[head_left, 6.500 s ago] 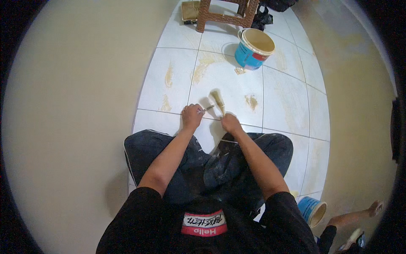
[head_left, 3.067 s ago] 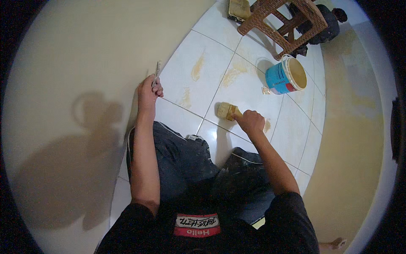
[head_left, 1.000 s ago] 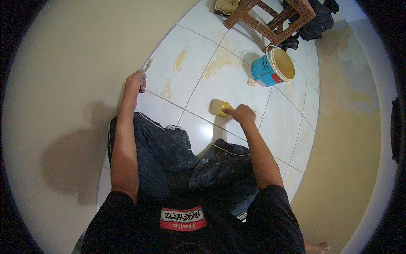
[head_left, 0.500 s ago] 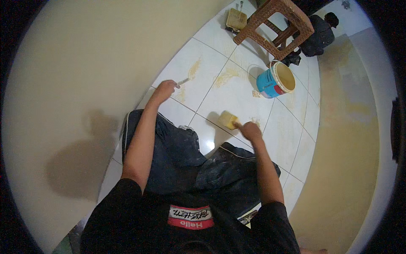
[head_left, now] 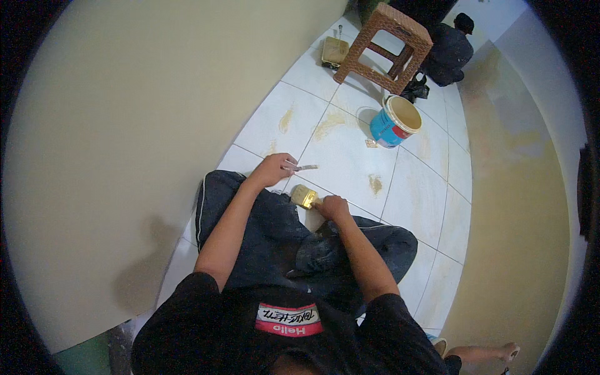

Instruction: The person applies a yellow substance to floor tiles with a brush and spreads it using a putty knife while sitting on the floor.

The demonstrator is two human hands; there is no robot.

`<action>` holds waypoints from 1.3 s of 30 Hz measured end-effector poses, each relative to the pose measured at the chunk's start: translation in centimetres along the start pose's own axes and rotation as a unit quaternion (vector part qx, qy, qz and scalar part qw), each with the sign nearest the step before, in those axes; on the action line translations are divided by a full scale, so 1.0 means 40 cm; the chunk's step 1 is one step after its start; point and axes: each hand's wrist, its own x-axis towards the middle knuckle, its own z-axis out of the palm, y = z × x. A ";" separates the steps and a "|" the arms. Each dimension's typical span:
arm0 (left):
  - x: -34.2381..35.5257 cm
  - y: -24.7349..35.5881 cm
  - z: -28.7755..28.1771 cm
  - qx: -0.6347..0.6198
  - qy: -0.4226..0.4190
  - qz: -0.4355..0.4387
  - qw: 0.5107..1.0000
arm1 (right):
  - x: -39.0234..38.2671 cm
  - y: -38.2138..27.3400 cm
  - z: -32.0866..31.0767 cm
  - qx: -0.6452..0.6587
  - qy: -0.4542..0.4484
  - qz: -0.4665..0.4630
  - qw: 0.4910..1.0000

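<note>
Now right hand (head_left: 334, 206) holds paintbrush (head_left: 305, 196)

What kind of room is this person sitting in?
Probably a room at home being painted: a white tiled floor smeared with yellowish paint, an open paint bucket, and a paintbrush in the right hand.

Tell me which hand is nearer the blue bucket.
Right. The right hand, holding a brush, sits below-left of the bucket; the left hand, holding a scraper, is farther left.
</note>
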 end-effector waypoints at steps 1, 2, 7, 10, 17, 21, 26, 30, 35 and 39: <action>0.005 0.020 0.029 0.005 -0.007 -0.003 1.000 | 0.005 0.020 0.001 0.036 0.047 -0.003 0.998; 0.014 0.038 0.055 0.010 -0.014 -0.006 1.000 | 0.010 0.045 0.000 0.070 0.093 -0.004 0.993; 0.033 -0.075 0.096 -0.038 -0.054 -0.001 0.998 | 0.020 0.039 -0.074 0.329 0.266 0.002 0.906; 0.042 -0.099 0.118 -0.042 -0.082 -0.032 0.995 | 0.009 0.035 -0.086 0.485 0.259 -0.069 0.832; 0.051 -0.094 0.122 -0.107 -0.073 -0.008 0.991 | 0.023 -0.010 -0.085 0.426 0.178 -0.175 0.870; 0.047 -0.082 0.113 -0.158 -0.083 -0.028 0.984 | 0.032 -0.014 -0.109 0.430 0.157 -0.174 0.872; 0.043 -0.035 0.111 -0.119 -0.060 -0.066 0.989 | 0.023 -0.010 -0.127 0.449 0.158 -0.142 0.868; 0.044 -0.027 0.095 -0.105 0.012 -0.064 0.992 | 0.029 -0.007 -0.133 0.485 0.123 -0.135 0.856; 0.050 -0.013 0.096 -0.140 -0.017 -0.064 0.988 | 0.032 0.006 -0.126 0.541 0.098 -0.167 0.818; 0.048 -0.045 0.102 -0.156 -0.016 -0.052 0.986 | 0.032 -0.009 -0.121 0.540 0.068 -0.205 0.813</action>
